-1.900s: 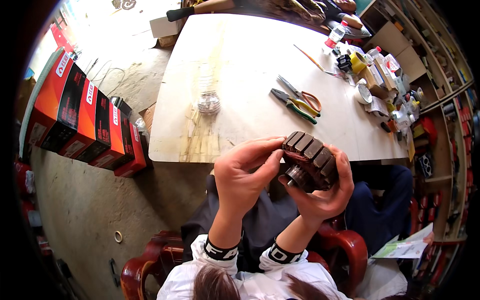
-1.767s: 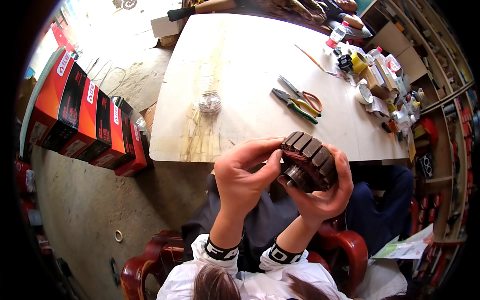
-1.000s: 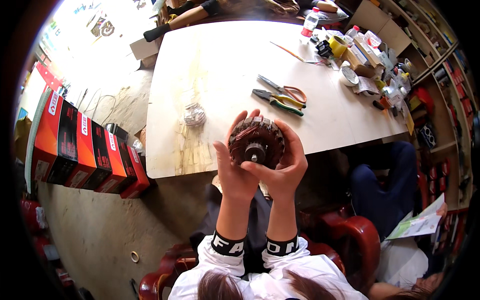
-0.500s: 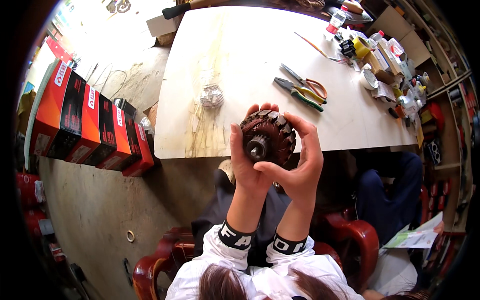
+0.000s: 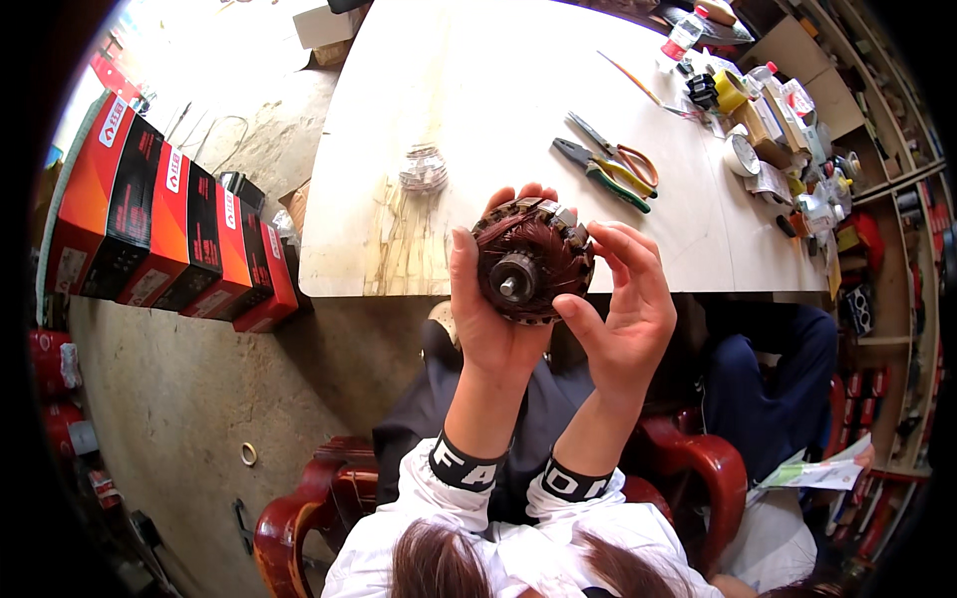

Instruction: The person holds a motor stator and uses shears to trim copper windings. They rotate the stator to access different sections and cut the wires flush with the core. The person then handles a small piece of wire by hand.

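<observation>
The wound armature [image 5: 533, 264] is held up in front of the counter's [image 5: 478, 100] near edge, above the lap, its winding end and shaft stub [image 5: 508, 286] tilted up toward the person. The left hand [image 5: 490, 334] cradles it: palm under the lower left side, fingertips showing behind the toothed rim, thumb upright along the left. The right hand [image 5: 636, 311] stands at the right rim with thumb and fingers parted; from where I stand, I cannot tell whether these tips touch the core. For a sound hold, I judge that the left palm should carry the weight, with the right fingers placed on the laminated teeth rather than on the dark red windings. Keep the shaft face unobstructed and turn the part slowly by its rim. On the counter beyond lie the green-and-yellow-handled pliers [image 5: 595, 170] and, just beside them, an orange-handled hand tool [image 5: 600, 142]. A pale coiled bundle [image 5: 424, 171] stands farther left; a slim brush [image 5: 628, 78] lies toward the far right.
</observation>
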Motion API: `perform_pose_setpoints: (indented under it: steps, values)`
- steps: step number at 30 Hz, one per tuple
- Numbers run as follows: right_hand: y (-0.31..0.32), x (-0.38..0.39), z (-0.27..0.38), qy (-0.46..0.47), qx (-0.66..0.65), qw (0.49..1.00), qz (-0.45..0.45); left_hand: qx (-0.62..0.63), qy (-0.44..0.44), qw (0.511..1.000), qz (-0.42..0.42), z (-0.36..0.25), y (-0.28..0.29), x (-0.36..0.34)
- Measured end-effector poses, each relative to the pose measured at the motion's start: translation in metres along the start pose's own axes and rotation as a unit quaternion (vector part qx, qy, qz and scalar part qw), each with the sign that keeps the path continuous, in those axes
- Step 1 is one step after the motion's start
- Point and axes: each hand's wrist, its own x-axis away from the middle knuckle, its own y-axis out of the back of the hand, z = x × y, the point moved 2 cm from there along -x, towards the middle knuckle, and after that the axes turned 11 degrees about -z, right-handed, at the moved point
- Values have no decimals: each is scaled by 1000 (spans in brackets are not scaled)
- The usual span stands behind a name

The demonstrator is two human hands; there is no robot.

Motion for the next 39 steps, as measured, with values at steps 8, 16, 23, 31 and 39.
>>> perform_pose_setpoints:
  steps: [8,16,23,31,39]
  values:
    - [-1,2,-2,-44,-71,997,-4,5,3,1000,9,-3,2,0]
    - [-3,2,2,-88,-106,990,1,4,-2,1000,8,-4,4,-2]
    - [-2,1,0,-104,-113,988,-1,-5,1,1000,-5,-5,0,-1]
    - [-2,0,-1,-132,-123,984,-7,-15,-1,999,-32,-4,0,-2]
    - [0,-1,-6,-146,-127,981,-2,6,14,999,-39,-4,-1,-3]
